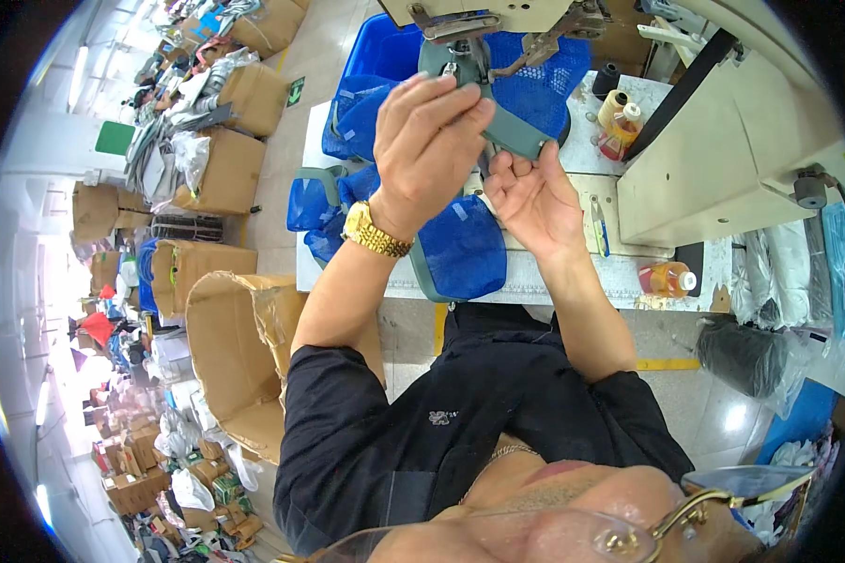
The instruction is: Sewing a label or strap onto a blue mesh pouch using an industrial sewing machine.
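Note:
Under the head of a sewing machine point(479, 21) lies a curved grey-green fabric band point(518, 131), bordering a blue mesh piece point(533, 80). My left hand point(427, 141), with a gold watch point(371, 230) on its wrist, reaches over the band beside the presser foot point(451, 70). Its fingers are stretched out, and their tips partly hide the band. My right hand point(540, 197), palm up, pinches the band's near end between thumb and fingers. Close to my left forearm, another blue mesh piece with grey-green edging point(460, 249) hangs at the table's front edge.
More blue mesh pieces point(352, 122) lie at the left, before a blue bin point(385, 47). Thread cones point(612, 105), a bottle point(620, 136), a small cutter point(599, 225) and another bottle point(667, 279) stand or lie at the right. An open carton point(235, 357) is left of me.

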A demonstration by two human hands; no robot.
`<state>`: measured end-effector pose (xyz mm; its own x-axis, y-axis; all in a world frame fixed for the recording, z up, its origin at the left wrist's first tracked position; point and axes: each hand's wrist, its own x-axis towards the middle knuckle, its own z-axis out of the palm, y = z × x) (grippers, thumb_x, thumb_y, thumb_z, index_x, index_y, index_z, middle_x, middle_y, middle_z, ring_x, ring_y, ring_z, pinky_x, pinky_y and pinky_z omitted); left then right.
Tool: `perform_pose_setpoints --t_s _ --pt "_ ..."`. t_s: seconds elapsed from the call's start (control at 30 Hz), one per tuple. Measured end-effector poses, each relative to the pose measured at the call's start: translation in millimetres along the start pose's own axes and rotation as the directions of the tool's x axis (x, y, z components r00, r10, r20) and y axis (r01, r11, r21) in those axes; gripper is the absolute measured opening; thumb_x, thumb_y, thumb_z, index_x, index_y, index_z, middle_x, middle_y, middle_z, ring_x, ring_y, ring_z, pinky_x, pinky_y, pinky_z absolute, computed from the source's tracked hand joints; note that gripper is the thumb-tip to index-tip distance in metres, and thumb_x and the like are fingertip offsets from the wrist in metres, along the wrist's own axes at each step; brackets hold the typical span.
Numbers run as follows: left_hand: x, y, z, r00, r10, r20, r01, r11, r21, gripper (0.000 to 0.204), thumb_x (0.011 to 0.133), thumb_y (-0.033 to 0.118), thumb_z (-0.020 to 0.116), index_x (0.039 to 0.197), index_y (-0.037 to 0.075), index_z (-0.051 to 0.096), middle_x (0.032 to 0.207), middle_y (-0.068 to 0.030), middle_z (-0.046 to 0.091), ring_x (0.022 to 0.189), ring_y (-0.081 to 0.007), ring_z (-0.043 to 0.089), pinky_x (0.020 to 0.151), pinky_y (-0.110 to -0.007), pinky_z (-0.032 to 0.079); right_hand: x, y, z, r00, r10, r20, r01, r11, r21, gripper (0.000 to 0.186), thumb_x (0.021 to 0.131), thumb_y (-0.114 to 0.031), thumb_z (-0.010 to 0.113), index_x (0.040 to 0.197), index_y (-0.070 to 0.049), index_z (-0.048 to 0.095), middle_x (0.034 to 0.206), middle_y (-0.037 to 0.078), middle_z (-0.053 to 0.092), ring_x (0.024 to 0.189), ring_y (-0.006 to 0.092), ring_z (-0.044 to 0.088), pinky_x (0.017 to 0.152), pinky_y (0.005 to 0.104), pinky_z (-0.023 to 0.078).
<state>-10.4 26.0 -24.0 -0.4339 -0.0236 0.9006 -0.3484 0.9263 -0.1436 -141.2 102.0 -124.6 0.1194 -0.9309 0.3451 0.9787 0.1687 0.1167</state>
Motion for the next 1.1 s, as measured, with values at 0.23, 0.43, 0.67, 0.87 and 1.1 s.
perform_pose_setpoints --t_s 0.23,0.43,0.67,0.87,1.1 --pt "-2 -3 2 1.0 -0.025 -0.012 0.024 0.998 -0.057 0.028 0.065 0.003 0.078 0.093 0.005 0.075 0.101 -0.0067 0.069 0.101 -0.0261 0.067 0.089 -0.039 0.057 7 -39 -28 0.995 -0.074 -0.071 0.075 0.997 0.013 0.047 0.098 -0.046 0.052 0.122 -0.006 0.059 0.117 0.01 0.066 0.107 0.0224 0.063 0.09 0.0386 0.05" --pt "-1 -3 5 0.999 -0.044 -0.004 0.044 0.999 -0.021 0.028 0.067 0.0 0.077 0.095 0.005 0.075 0.105 -0.0078 0.069 0.105 -0.0265 0.066 0.09 -0.038 0.056 -2 -55 -31 0.976 -0.114 -0.186 0.07 0.972 -0.224 0.038 0.101 -0.037 0.052 0.128 -0.01 0.056 0.124 0.012 0.065 0.1 0.0213 0.064 0.079 0.0356 0.048" --pt "-5 4 7 0.993 -0.104 -0.054 0.103 0.994 -0.034 0.033 0.067 -0.002 0.075 0.1 0.005 0.074 0.106 -0.0081 0.068 0.102 -0.0271 0.065 0.091 -0.041 0.054 -14 -65 -27 0.999 -0.026 -0.019 0.018 0.94 -0.342 0.035 0.1 -0.027 0.052 0.13 -0.01 0.055 0.126 0.012 0.064 0.11 0.023 0.062 0.085 0.0397 0.048" --pt "-6 9 9 0.99 -0.123 -0.073 0.124 0.992 0.013 0.034 0.066 -0.002 0.075 0.099 0.005 0.074 0.106 -0.0073 0.069 0.101 -0.0274 0.064 0.091 -0.039 0.053 -31 -52 -18 0.995 -0.075 -0.065 0.039 0.898 -0.438 0.035 0.097 -0.025 0.056 0.128 -0.01 0.058 0.128 0.01 0.063 0.115 0.0225 0.06 0.086 0.0402 0.047" --pt "-5 6 6 0.989 -0.138 -0.043 0.137 0.99 -0.025 0.033 0.067 -0.001 0.073 0.1 0.004 0.073 0.11 -0.0085 0.069 0.105 -0.0268 0.065 0.093 -0.041 0.052 -41 -44 -10 0.996 -0.052 -0.069 0.015 0.889 -0.458 0.041 0.095 -0.025 0.059 0.133 -0.009 0.054 0.132 0.011 0.06 0.119 0.024 0.058 0.091 0.0413 0.047"
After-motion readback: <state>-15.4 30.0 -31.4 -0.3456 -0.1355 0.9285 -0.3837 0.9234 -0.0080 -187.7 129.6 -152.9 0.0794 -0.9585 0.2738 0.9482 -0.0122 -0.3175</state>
